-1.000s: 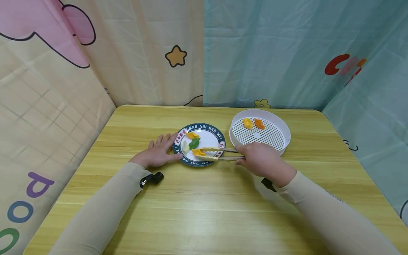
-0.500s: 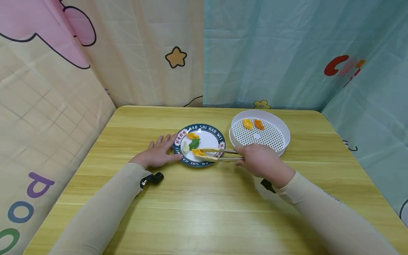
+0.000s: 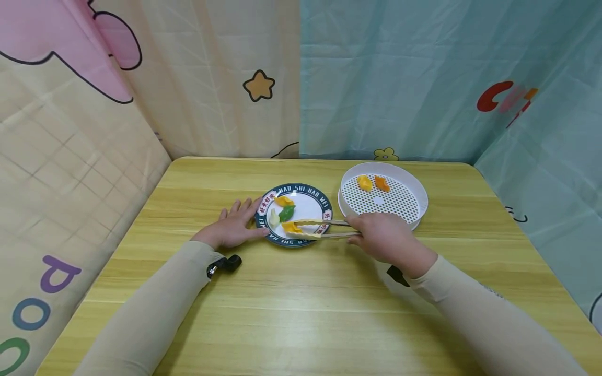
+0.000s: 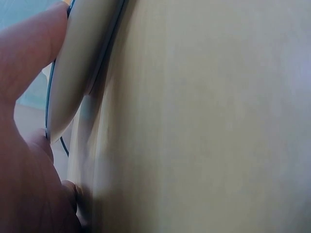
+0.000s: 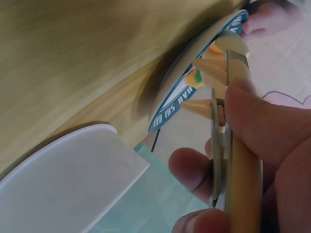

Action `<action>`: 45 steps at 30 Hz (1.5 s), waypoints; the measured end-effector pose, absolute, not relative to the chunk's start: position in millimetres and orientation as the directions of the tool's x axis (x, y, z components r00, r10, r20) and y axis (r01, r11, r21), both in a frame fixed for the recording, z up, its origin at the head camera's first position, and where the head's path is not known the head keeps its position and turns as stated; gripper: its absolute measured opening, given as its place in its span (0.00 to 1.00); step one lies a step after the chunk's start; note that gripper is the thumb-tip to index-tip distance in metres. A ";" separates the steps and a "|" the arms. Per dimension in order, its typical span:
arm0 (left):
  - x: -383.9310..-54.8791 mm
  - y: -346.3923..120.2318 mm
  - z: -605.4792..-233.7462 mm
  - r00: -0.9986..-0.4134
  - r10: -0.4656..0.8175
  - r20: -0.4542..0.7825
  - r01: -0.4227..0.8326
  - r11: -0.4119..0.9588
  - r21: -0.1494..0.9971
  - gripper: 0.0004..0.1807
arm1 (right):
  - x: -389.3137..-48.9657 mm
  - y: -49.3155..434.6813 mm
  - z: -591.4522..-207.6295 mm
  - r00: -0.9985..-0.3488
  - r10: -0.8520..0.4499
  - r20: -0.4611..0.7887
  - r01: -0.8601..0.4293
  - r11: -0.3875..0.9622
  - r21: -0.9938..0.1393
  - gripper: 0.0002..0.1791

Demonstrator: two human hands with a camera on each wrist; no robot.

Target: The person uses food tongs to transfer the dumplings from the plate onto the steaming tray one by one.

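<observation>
In the head view my left hand (image 3: 231, 227) lies at the left edge of a round plate (image 3: 301, 187) with a dark lettered rim, its fingers stretched out and the thumb on the rim. My right hand (image 3: 386, 236) grips a pair of tongs (image 3: 335, 235), whose scalloped tips reach over the plate from the right. Between the tips sits an orange dumpling-shaped piece (image 3: 290, 227). Beside it on the plate are a green piece (image 3: 286, 212), a pale whitish piece (image 3: 274, 218) and a yellow-orange piece (image 3: 284, 200). In the right wrist view the tongs (image 5: 238, 179) lie between thumb and fingers.
Behind my right hand stands a white round tray (image 3: 400, 201) with a perforated bottom and raised wall, holding a yellow piece (image 3: 364, 183) and an orange piece (image 3: 382, 184). All rests on a wooden table (image 3: 282, 313). Printed curtains (image 3: 400, 78) hang behind it.
The orange piece between the tong tips has shifted very slightly left on the plate. Both hands stay nearly where they were.
</observation>
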State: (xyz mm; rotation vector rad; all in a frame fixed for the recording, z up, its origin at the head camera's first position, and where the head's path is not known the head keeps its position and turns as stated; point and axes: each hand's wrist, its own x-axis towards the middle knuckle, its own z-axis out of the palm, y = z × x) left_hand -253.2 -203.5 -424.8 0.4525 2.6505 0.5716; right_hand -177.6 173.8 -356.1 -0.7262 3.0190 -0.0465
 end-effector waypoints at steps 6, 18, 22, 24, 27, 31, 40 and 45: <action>-251.4 -204.2 -424.1 -0.871 0.382 -0.309 0.216 0.862 0.458 0.61 | -171.8 186.0 -348.4 -0.891 -0.452 0.036 -0.453 0.891 -0.035 0.30; -250.2 -205.1 -421.5 -0.870 0.386 -0.306 0.218 0.859 0.464 0.61 | -178.0 243.3 -325.1 -0.951 -0.298 0.087 -0.306 0.945 -0.114 0.29; -251.0 -205.4 -422.1 -0.870 0.385 -0.308 0.215 0.859 0.465 0.61 | -184.8 256.5 -326.9 -0.974 -0.224 0.039 -0.227 0.969 -0.100 0.34; -251.5 -205.8 -423.1 -0.869 0.384 -0.310 0.211 0.857 0.470 0.62 | -188.7 262.2 -329.8 -0.978 -0.206 0.022 -0.207 0.974 -0.093 0.34; -251.5 -206.2 -424.0 -0.871 0.385 -0.307 0.209 0.853 0.478 0.62 | -194.6 269.9 -335.3 -0.982 -0.188 -0.010 -0.186 0.978 -0.093 0.32; -251.8 -206.1 -425.0 -0.872 0.386 -0.300 0.212 0.852 0.479 0.62 | -201.9 277.4 -345.2 -0.984 -0.175 -0.028 -0.171 0.981 -0.088 0.30; -253.9 -204.6 -425.8 -0.874 0.373 -0.311 0.207 0.866 0.456 0.60 | -210.0 280.9 -355.5 -0.989 -0.120 -0.082 -0.115 0.991 -0.065 0.36; -253.0 -204.5 -425.3 -0.871 0.391 -0.298 0.225 0.855 0.467 0.61 | -211.7 278.2 -358.3 -0.988 -0.097 -0.121 -0.092 0.995 -0.044 0.37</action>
